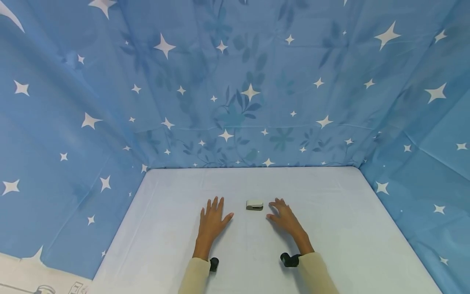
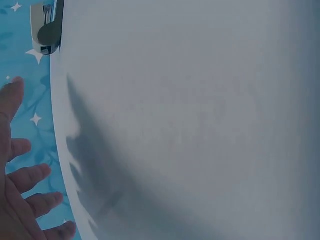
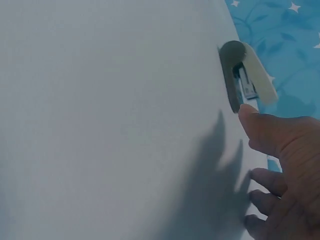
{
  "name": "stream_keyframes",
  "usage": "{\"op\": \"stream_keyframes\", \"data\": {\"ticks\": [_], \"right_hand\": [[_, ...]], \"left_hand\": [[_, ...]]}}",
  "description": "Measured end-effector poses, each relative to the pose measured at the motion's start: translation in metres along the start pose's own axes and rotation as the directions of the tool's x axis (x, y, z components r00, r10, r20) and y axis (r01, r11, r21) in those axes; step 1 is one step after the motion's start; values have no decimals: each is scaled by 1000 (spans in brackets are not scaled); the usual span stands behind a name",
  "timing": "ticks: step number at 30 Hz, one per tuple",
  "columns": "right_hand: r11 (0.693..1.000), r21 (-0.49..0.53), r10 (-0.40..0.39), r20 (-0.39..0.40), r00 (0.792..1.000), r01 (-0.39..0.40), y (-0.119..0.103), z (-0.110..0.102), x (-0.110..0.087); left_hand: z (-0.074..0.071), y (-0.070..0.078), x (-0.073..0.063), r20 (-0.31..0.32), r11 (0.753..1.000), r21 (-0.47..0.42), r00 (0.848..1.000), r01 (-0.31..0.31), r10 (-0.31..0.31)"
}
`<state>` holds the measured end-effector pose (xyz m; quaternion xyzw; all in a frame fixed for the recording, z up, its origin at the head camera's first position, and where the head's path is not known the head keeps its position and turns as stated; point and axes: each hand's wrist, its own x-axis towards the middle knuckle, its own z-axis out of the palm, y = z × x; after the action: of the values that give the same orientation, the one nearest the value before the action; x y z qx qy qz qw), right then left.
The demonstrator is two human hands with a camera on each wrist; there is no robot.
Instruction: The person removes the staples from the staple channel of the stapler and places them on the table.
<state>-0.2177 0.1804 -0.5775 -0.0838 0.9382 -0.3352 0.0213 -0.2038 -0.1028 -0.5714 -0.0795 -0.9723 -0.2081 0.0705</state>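
Observation:
A small stapler [image 1: 254, 205], pale on top and grey-green below, lies on the white table between the two hands. In the head view my left hand [image 1: 212, 222] is to its left, fingers spread and holding nothing. My right hand [image 1: 286, 218] hovers just right of the stapler with its fingers loosely bent and a small gap between. The left wrist view shows the stapler [image 2: 46, 30] at the upper left, beyond the thumb. From the right wrist the stapler [image 3: 245, 75] appears near the thumb tip; whether they touch cannot be told from that view alone.
The white table [image 1: 176, 192] is bordered at the back and sides by blue curtains [image 1: 235, 81] with white stars and leaves. Dark camera mounts sit at the left wrist [image 1: 214, 264] and the right wrist [image 1: 290, 260]. A patterned cream cloth [image 1: 36, 277] shows at lower left.

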Motion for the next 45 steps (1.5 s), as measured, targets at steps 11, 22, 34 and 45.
{"op": "stream_keyframes", "data": {"ticks": [11, 22, 34, 45], "right_hand": [[996, -62, -72, -25, 997, 71, 5, 17, 4], [998, 27, -52, -135, 990, 56, 8, 25, 13], [999, -5, -47, -190, 981, 47, 2, 31, 21], [999, -42, -35, -191, 981, 28, 3, 36, 28]], "left_hand": [[19, 4, -6, 53, 998, -60, 998, -36, 39], [19, 3, 11, 86, 985, -165, 994, -53, 68], [21, 2, 12, 100, 962, -272, 995, 14, 14], [24, 2, 17, 120, 953, -301, 993, 28, 9]]}}
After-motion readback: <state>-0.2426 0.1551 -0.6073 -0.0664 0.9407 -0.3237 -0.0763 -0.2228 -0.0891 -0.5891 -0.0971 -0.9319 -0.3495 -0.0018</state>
